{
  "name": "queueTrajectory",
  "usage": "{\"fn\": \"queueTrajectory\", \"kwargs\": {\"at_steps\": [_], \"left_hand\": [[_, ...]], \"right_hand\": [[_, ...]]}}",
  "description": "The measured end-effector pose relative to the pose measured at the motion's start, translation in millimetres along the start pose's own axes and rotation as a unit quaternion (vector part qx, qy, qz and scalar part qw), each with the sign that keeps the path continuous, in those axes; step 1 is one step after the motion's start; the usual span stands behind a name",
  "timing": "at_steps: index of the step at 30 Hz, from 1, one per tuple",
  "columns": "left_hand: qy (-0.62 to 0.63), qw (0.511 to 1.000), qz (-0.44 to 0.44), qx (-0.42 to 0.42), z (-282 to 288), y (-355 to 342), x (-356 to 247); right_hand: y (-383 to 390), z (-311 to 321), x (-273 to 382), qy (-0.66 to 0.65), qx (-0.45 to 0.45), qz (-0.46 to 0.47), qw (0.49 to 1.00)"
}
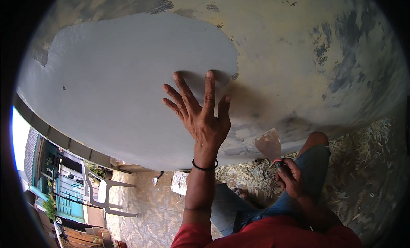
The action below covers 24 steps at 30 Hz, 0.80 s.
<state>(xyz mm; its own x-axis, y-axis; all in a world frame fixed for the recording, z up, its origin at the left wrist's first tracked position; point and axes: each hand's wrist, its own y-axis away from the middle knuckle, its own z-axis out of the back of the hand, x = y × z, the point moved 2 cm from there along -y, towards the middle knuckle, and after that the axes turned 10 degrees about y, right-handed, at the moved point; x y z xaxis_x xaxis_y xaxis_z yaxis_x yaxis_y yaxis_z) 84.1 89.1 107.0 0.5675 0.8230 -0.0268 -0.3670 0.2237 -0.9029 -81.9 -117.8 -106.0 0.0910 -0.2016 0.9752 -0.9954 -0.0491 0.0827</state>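
My left hand (200,119), fingers spread, rests its fingertips on a smooth light grey patch (119,77) of a large curved surface. Around the patch the surface (282,42) is mottled cream, yellowish and dark grey. A black band circles my left wrist. My right hand (289,179) is closed on the red and dark handle of a scraper, low by my bent knee. The scraper's wide, stained metal blade (268,143) points up toward the lower part of the surface, right of my left hand; I cannot tell whether it touches.
Pale shavings (256,175) litter the patterned tiled floor (145,205). A small dark-handled tool (156,178) lies beside a whitish flat piece (179,181). At the left stand a grey-white plastic chair (103,196), plants and a teal slatted structure (72,205).
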Motion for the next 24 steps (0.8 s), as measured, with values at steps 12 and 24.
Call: {"fn": "queueTrajectory", "kwargs": {"at_steps": [12,24], "left_hand": [[0.176,0.951,-0.221,0.124,-10.7,7.4,-92.8],[0.304,0.898,-0.310,-0.072,-56.8,-71.0,-103.6]], "right_hand": [[-49.5,19.9,248.7,0.210,-0.005,0.157,0.965],[-39.8,2.8,291.2,0.410,-0.066,0.211,0.885]]}}
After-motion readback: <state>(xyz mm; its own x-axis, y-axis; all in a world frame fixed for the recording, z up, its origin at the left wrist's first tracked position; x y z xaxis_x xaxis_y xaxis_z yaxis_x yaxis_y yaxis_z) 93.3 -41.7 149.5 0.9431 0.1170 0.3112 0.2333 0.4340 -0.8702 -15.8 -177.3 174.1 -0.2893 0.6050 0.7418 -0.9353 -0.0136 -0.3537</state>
